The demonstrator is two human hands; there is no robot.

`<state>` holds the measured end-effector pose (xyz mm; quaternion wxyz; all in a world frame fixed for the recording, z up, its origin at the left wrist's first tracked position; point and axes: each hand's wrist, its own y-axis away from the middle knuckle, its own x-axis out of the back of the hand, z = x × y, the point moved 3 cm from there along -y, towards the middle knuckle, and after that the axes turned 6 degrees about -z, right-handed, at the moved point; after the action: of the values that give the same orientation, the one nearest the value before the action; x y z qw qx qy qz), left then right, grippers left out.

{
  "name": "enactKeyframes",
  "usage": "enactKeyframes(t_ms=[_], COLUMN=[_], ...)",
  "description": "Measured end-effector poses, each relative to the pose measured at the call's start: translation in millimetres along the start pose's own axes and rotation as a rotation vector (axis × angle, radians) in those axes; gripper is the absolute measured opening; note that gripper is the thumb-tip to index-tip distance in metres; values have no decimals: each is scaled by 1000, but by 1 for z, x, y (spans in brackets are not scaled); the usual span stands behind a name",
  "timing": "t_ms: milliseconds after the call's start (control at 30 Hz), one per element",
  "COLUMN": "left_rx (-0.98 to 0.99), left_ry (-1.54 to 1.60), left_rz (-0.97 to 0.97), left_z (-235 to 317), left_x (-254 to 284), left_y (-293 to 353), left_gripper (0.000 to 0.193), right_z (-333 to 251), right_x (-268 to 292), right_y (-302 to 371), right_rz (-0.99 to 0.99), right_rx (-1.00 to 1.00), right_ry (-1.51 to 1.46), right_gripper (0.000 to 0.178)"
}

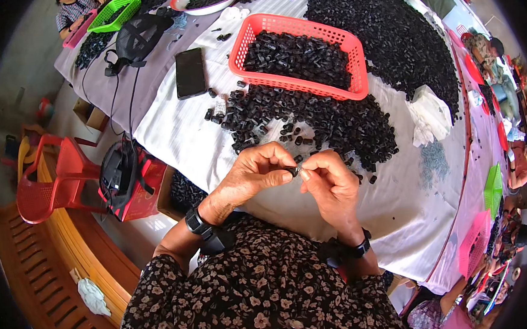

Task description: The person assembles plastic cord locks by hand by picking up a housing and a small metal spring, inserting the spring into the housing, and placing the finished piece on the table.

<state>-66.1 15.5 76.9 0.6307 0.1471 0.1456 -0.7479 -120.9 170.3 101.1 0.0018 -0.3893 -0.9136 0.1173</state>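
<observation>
My left hand [255, 172] pinches a small black plastic piece [291, 171] between thumb and fingertips, just above the near edge of the table. Closed in a pinch, my right hand [332, 185] meets it from the right, its fingertips at the end of the piece. Whatever those fingertips hold is too small to make out. Beyond my hands spreads a loose pile of similar black pieces [363, 125] on the white cloth [394, 229]. Behind that pile stands a red perforated plastic basket [359, 74], with many black pieces inside.
A large heap of black parts [388, 30] covers the far right. A dark phone [190, 73] lies left of the basket. Crumpled white tissue [429, 115] and scattered small pale pieces [433, 163] lie right. A red plastic chair [59, 177] stands left; other people sit around the tables.
</observation>
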Motion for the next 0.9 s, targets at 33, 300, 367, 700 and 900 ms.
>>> enactKeyframes(t_ms=[33,300,367,700,900], left_rx=[-17,-93,-58,-143,-125], left_ry=[21,118,-206,-306,-158], left_rz=[3,160,177,111,101], left_z=[-1,-15,-16,-15,-24], left_x=[0,10,8,3,1], left_y=[1,1,2,3,4], left_gripper=[17,22,22,19,17], right_z=[2,8,5,18,16], right_x=[1,-2,-2,-3,10], right_y=[0,3,0,0,0], right_rz=[0,-25,16,2,1], right_rx=[19,-57,-9,-58,-3], right_ry=[129,252,140,50,109], right_gripper=[13,14,11,7,9])
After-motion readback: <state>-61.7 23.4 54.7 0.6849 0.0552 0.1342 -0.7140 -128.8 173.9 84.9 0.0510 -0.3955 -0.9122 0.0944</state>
